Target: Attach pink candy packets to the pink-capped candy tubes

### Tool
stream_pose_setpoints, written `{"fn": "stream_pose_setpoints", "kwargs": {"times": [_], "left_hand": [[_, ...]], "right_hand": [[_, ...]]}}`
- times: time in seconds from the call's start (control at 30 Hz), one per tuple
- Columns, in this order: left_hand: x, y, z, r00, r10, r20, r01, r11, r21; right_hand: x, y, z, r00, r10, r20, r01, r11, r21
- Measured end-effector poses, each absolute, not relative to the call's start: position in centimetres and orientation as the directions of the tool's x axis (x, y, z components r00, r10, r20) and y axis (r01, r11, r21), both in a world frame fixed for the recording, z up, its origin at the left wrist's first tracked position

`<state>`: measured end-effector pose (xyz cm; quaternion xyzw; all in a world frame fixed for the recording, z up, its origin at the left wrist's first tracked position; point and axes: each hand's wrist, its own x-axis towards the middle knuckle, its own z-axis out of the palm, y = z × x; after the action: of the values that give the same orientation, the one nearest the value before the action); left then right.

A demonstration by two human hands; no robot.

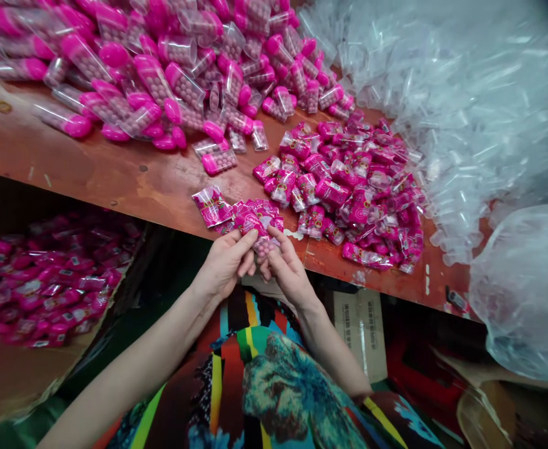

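At the table's front edge, my left hand [225,262] and my right hand [287,269] are close together, fingers closed around one small candy tube [265,247]. Pink balls show through its clear wall. My left thumb presses on its bright pink end, and a printed pink sleeve seems to be at that end, though the fingers partly hide it. Just beyond my fingertips lie flat, printed pink sleeves [211,206], some overlapping. To the right of them is a heap of sleeved candy tubes [349,187].
Pink-capped tubes of balls [152,81] are heaped across the back left of the wooden table [128,181]. Clear plastic tubes [442,93] cover the right side, beside a translucent bag [522,293]. A cardboard box [82,355] at lower left holds more sleeved tubes.
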<state>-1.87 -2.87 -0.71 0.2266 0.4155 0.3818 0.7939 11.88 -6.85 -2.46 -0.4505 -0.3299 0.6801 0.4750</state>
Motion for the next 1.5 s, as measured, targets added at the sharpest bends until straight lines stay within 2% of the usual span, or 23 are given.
{"fn": "stream_pose_setpoints", "kwargs": {"times": [0.17,0.33,0.63,0.93,1.07,1.23,1.33,1.4,1.43,1.5], "left_hand": [[-1.4,-3.2,-0.6,0.381,0.809,-0.447,-0.452,0.585,0.673],[-0.7,-3.9,-0.5,0.2,0.906,-0.373,-0.458,0.423,0.782],[-0.3,-4.5,-0.8,0.146,0.918,-0.369,-0.371,0.396,0.84],[-0.9,-3.8,-0.3,0.161,0.926,-0.341,-0.359,0.377,0.854],[-1.4,-2.7,0.6,0.173,0.926,-0.336,-0.343,0.376,0.861],[-2.2,-0.8,2.5,0.231,0.945,-0.231,-0.325,0.298,0.898],[-2.8,0.0,3.0,0.17,0.957,-0.235,-0.294,0.277,0.915],[-3.2,0.2,2.6,0.121,0.959,-0.258,-0.207,0.279,0.938],[-3.5,0.1,2.3,0.104,0.959,-0.265,-0.144,0.278,0.95],[-3.8,-0.1,1.5,0.087,0.963,-0.256,-0.028,0.259,0.965]], "right_hand": [[12.0,-7.2,-2.7,-0.089,0.964,-0.251,-0.272,-0.266,-0.925],[11.5,-7.3,-3.7,-0.059,0.96,-0.272,-0.371,-0.274,-0.887],[11.2,-7.2,-4.4,-0.017,0.96,-0.279,-0.438,-0.258,-0.861],[11.7,-6.5,-3.4,-0.094,0.957,-0.273,-0.352,-0.289,-0.89],[10.7,-4.9,-2.1,-0.022,0.949,-0.313,-0.317,-0.304,-0.898],[10.4,-1.5,0.1,-0.01,0.95,-0.312,-0.323,-0.299,-0.898],[13.0,0.9,1.7,0.192,0.959,-0.208,-0.139,-0.183,-0.973],[15.3,2.6,2.9,0.39,0.921,-0.004,0.168,-0.075,-0.983],[16.2,3.4,3.3,0.458,0.875,0.159,0.378,-0.03,-0.925],[16.7,5.1,3.8,0.414,0.81,0.416,0.735,-0.028,-0.678]]}}
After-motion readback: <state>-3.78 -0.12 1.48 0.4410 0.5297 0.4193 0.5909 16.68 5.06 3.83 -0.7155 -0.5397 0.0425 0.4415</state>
